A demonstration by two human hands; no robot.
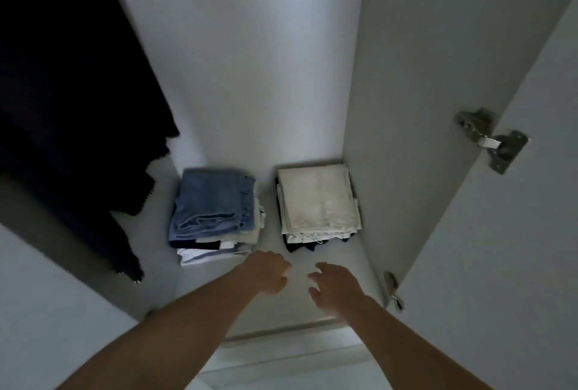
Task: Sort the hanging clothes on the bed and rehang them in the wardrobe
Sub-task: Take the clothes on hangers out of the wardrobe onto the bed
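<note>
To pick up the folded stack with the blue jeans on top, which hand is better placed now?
Probably the left hand: it hovers just before the jeans stack, empty. The right hand is nearer the cream-topped stack.

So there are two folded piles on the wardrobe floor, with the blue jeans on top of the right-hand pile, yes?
Not quite. The head view shows the blue jeans on top of the left-hand pile; the right-hand pile is topped by a cream cloth. Both piles do sit on the wardrobe floor.
</note>
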